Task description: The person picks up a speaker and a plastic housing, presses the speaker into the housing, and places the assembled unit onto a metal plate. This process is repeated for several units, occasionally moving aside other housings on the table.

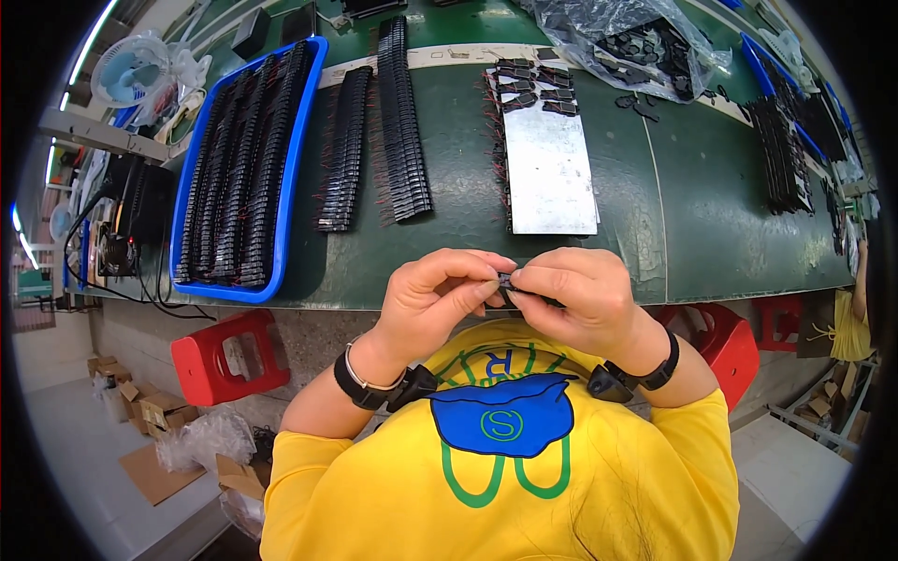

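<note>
Close to the table's front edge, my two hands meet over a small black part (506, 280), mostly hidden by the fingers. My left hand (435, 292) pinches it from one side with thumb and fingertips. From the other side my right hand (578, 288) grips it, fingers curled. Just beyond lies a pale metal plate (550, 178) with several small black parts (538, 86) at its far end and red wires along its left edge. Left of the plate run two long rows of black parts (402, 122) with thin red wires.
A blue tray (180, 234) packed with rows of black parts stands at the left of the green table (617, 262). Far right of centre lies a clear plastic bag (697, 70) of black pieces. Red stools (201, 365) stand below the table edge. Another person (849, 323) is at far right.
</note>
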A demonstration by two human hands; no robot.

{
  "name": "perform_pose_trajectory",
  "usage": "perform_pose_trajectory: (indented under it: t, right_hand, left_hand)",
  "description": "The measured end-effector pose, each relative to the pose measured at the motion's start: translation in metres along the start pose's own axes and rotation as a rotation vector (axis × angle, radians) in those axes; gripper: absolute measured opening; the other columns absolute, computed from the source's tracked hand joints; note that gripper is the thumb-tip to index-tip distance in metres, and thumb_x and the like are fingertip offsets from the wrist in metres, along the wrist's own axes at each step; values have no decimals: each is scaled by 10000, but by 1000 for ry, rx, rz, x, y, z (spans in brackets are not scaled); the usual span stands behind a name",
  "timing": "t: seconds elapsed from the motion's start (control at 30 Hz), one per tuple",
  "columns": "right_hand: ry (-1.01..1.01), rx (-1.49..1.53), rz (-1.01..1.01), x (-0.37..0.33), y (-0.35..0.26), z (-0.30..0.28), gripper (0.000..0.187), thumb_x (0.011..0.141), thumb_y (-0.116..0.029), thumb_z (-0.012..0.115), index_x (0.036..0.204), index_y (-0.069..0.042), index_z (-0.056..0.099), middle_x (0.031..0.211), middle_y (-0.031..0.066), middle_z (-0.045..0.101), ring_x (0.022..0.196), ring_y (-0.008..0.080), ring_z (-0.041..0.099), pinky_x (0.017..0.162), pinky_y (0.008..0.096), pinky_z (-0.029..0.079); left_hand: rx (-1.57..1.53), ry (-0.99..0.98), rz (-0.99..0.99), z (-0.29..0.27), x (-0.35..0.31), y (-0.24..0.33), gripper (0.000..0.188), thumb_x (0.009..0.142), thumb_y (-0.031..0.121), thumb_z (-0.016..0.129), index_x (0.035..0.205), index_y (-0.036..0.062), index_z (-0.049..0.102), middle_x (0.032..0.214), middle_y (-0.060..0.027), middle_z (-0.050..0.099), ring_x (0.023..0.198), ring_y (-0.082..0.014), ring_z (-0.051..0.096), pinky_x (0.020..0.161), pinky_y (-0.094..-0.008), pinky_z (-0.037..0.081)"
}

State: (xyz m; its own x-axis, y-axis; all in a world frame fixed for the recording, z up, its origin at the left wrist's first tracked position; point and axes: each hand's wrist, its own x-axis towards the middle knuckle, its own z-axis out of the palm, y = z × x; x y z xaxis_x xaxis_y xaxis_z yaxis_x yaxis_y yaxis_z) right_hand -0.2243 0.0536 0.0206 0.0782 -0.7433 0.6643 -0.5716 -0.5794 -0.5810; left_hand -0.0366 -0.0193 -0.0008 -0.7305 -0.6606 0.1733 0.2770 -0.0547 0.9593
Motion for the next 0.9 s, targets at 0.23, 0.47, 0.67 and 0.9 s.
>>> perform_pose_trajectory:
  t: [0.23, 0.47, 0.67, 0.9]
  right_hand:
    - [24, -96, -87, -1, 1, -2, 241, 616, 46, 734, 822, -42, 646, 709, 68, 628, 557, 209, 614, 476, 284, 486]
    - [3, -157, -140, -4, 2, -2, 254, 617, 45, 735, 839, -37, 642, 724, 70, 622, 548, 201, 597, 466, 279, 472]
    - [-6, -192, -149, -7, 2, -3, 247, 633, 40, 730, 853, -26, 640, 744, 76, 627, 580, 206, 608, 481, 282, 479]
    - [-9, -176, -135, -7, 6, -2, 233, 657, 6, 749, 862, -20, 640, 773, 82, 635, 604, 219, 621, 508, 291, 493]
  left_hand:
    - [-134, 38, -222, -1, -1, 4, 159, 900, 25, 591, 1053, -16, 604, 1057, -158, 654, 774, -132, 654, 623, -225, 539]
    - [-104, 32, -441, 2, 12, 15, 183, 913, 98, 599, 1036, -32, 641, 859, -114, 688, 644, -104, 628, 537, -194, 494]
    - [1, 75, -434, 5, 14, 16, 163, 916, 103, 591, 983, -28, 662, 788, -91, 689, 579, -87, 601, 503, -179, 466]
    - [-179, 33, -537, -8, 21, 18, 132, 904, 85, 598, 946, -27, 656, 779, -96, 683, 569, -88, 591, 502, -187, 460]
